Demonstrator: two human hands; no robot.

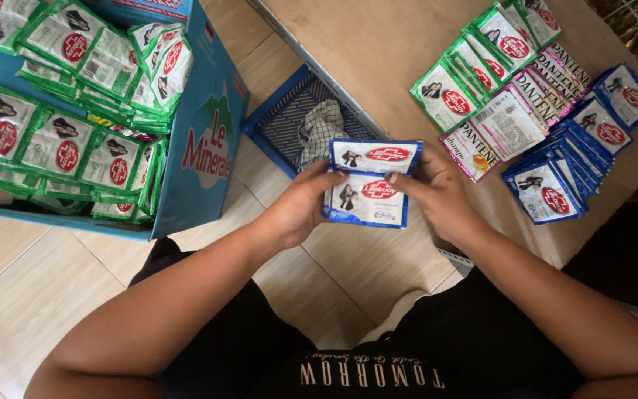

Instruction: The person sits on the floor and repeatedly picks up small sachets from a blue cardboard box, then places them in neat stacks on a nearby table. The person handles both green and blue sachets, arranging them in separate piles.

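My left hand (300, 207) and my right hand (437, 193) both grip a strip of blue-and-white sachets (369, 185), two packets showing, held over the floor in front of me. My left thumb lies on the lower packet. My right fingers pinch the strip's right edge. On the wooden table (378, 44) to the right lie a stack of matching blue sachets (555, 174), green sachets (474, 66) and pink-white sachets (518, 118).
A blue cardboard box (201, 148) at left is heaped with green sachet strips (60, 125). A blue plastic basket (278, 122) holding a checked cloth (319, 129) stands on the tiled floor (31, 288) under the table's edge.
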